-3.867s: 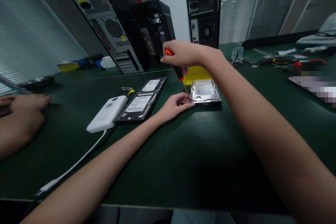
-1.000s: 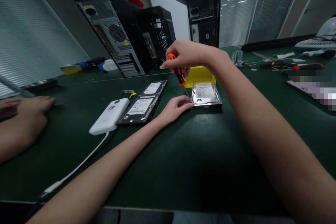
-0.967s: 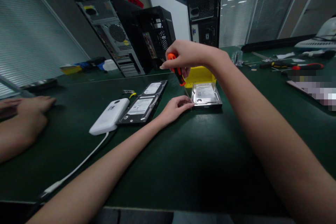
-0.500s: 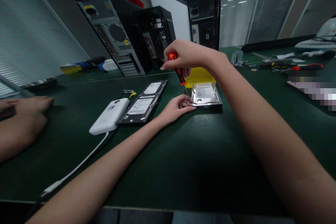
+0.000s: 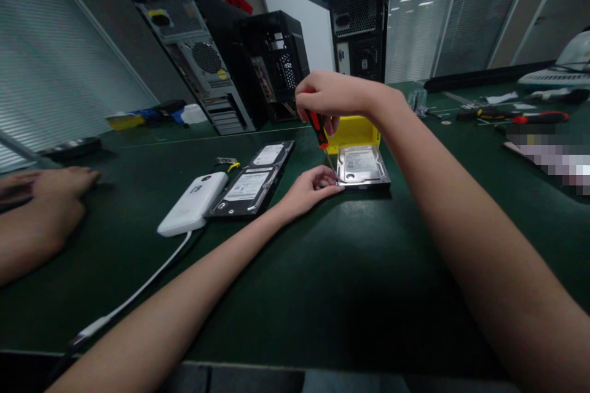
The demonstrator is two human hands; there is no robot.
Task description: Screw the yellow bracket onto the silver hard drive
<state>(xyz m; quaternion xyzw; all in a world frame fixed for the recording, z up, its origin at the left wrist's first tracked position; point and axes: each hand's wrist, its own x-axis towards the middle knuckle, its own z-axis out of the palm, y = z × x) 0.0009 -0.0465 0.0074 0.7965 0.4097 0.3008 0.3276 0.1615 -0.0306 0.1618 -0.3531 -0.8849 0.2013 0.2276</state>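
My right hand (image 5: 332, 97) is closed around the red and black handle of a screwdriver (image 5: 318, 128). The tool slants down to the right, its thin shaft reaching the front left corner of a silver hard drive (image 5: 363, 163). What the tip touches is too small to make out. At that same corner my left hand (image 5: 310, 190) has its fingers curled against the drive's edge, holding it on the table. Directly behind the drive stands a yellow box (image 5: 353, 132). Two more hard drives, one nearer (image 5: 246, 189) and one farther (image 5: 268, 155), lie left of my left hand.
A white device (image 5: 193, 202) with a cable (image 5: 147, 285) lies at left. Another person's hands (image 5: 59, 196) rest at the far left. Computer cases (image 5: 203, 49) line the back. Tools, including a red-handled one (image 5: 541, 118), and a blurred-out object (image 5: 553, 163) lie right.
My right hand has shifted slightly right and turned on the screwdriver, covering more of its handle top. My left hand and the hard drive have stayed in place.
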